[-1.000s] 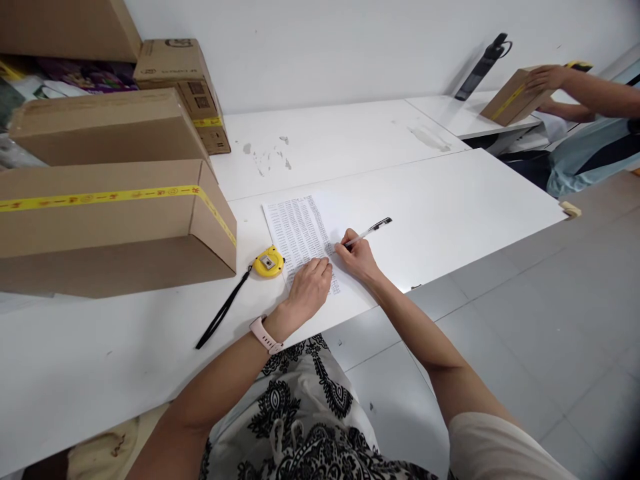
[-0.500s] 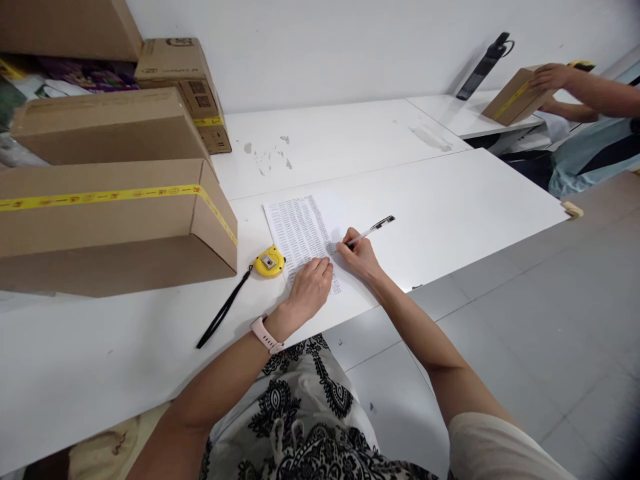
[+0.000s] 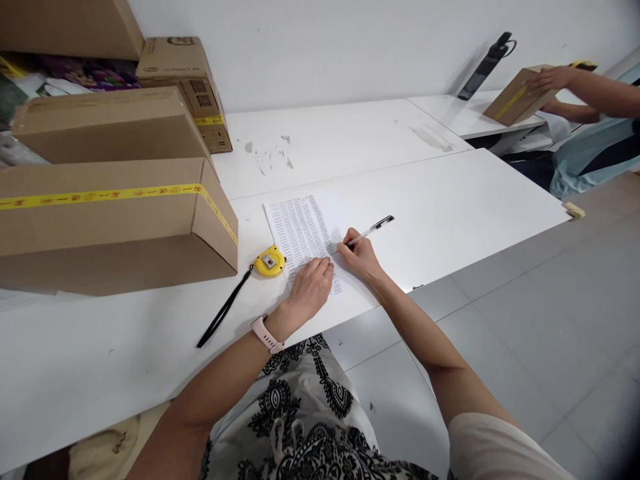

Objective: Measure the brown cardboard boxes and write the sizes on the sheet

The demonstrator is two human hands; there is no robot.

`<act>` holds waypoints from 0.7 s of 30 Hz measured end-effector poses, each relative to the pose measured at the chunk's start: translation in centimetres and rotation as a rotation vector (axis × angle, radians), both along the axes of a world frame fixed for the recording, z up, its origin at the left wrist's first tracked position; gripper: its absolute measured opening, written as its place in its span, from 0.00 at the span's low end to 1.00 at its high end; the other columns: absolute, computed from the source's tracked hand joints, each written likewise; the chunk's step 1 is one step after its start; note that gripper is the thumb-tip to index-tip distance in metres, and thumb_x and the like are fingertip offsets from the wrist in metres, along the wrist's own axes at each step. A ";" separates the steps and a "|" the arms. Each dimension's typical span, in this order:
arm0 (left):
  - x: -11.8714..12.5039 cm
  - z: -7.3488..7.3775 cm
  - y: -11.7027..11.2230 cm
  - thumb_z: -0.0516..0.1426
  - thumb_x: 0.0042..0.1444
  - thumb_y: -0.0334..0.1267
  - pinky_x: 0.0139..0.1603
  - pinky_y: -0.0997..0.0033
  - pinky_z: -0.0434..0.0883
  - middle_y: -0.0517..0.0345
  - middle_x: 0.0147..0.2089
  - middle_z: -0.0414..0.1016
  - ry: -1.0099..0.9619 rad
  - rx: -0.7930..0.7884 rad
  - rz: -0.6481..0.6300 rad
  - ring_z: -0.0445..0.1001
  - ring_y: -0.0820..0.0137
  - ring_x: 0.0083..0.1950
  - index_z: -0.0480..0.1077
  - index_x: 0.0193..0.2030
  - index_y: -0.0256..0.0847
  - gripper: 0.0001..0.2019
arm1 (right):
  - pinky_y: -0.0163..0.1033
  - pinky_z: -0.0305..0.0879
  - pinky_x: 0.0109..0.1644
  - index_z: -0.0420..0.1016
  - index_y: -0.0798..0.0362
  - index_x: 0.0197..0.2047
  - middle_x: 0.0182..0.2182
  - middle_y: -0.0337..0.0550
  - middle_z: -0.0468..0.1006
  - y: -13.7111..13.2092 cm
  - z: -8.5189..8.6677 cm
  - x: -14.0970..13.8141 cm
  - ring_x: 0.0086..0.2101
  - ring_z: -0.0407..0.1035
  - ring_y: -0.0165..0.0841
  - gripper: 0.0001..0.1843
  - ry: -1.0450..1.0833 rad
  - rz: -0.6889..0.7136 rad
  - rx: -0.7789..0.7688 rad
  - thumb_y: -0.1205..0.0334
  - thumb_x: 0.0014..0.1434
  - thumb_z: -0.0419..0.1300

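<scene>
A printed sheet of paper (image 3: 299, 227) with columns of small text lies on the white table (image 3: 420, 193). My left hand (image 3: 313, 287) rests flat on its lower part, fingers stretched out and holding nothing. A pen (image 3: 376, 228) with a black cap end and clear barrel is pinched in my right hand (image 3: 361, 259), which rests at the sheet's right side. The pen's tip is hidden by my fingers. Just left of the paper sits a yellow tape measure (image 3: 271, 261), its black wrist strap (image 3: 225, 307) stretched toward the table's front edge.
Taped cardboard boxes (image 3: 115, 227) stand at the left, with a smaller carton (image 3: 187, 87) behind. A dark bottle (image 3: 485, 67) stands by the wall. At the far right, a co-worker's hands hold a cardboard box (image 3: 515, 97). Grey floor tiles (image 3: 540, 313) lie beyond the table edge.
My hands, the pen and the paper show no clear movement. The co-worker's upper hand has shifted slightly on the box.
</scene>
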State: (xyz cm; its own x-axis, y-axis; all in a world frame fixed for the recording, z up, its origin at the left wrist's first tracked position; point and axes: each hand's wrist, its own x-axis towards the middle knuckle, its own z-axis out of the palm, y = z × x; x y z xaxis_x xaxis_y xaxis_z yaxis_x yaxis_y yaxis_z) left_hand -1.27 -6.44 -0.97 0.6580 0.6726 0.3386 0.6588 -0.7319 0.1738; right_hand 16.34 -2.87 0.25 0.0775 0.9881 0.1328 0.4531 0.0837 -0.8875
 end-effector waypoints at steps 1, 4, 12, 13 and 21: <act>0.0 0.0 0.0 0.52 0.65 0.26 0.54 0.57 0.73 0.41 0.57 0.77 -0.002 -0.002 0.000 0.73 0.57 0.55 0.73 0.54 0.30 0.14 | 0.35 0.48 0.27 0.57 0.49 0.25 0.17 0.29 0.56 0.0 0.0 0.0 0.22 0.52 0.27 0.10 -0.003 0.001 0.002 0.63 0.51 0.57; 0.0 0.0 0.0 0.52 0.64 0.25 0.55 0.57 0.73 0.41 0.57 0.77 -0.007 -0.011 -0.001 0.73 0.57 0.55 0.73 0.54 0.31 0.14 | 0.36 0.48 0.27 0.57 0.49 0.25 0.17 0.29 0.56 0.0 0.1 0.0 0.22 0.52 0.27 0.10 -0.007 0.000 0.006 0.64 0.51 0.57; 0.0 0.0 0.0 0.52 0.64 0.25 0.55 0.57 0.73 0.40 0.57 0.77 -0.001 -0.014 -0.002 0.73 0.57 0.55 0.72 0.54 0.28 0.14 | 0.36 0.49 0.27 0.57 0.49 0.25 0.18 0.29 0.56 -0.1 0.0 -0.1 0.22 0.52 0.27 0.11 0.031 -0.019 0.005 0.63 0.52 0.58; 0.0 0.0 0.0 0.52 0.64 0.25 0.55 0.57 0.73 0.40 0.57 0.77 0.000 -0.012 -0.001 0.73 0.57 0.55 0.72 0.54 0.28 0.14 | 0.36 0.49 0.27 0.57 0.49 0.25 0.18 0.30 0.57 -0.1 0.0 -0.1 0.22 0.53 0.27 0.11 0.044 -0.030 0.007 0.63 0.52 0.58; 0.0 0.0 0.0 0.53 0.64 0.26 0.56 0.56 0.73 0.40 0.57 0.77 -0.006 -0.031 0.008 0.73 0.57 0.55 0.72 0.54 0.31 0.14 | 0.36 0.57 0.29 0.64 0.49 0.31 0.25 0.32 0.65 0.6 0.0 0.9 0.24 0.58 0.27 0.11 0.251 -0.205 0.172 0.55 0.56 0.63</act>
State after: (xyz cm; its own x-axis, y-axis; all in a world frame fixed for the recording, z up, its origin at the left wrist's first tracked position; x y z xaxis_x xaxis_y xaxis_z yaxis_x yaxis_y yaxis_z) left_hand -1.31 -6.43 -0.99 0.6502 0.6885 0.3213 0.6637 -0.7205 0.2007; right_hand 17.21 -2.31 0.30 0.3230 0.9135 0.2474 0.2454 0.1716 -0.9541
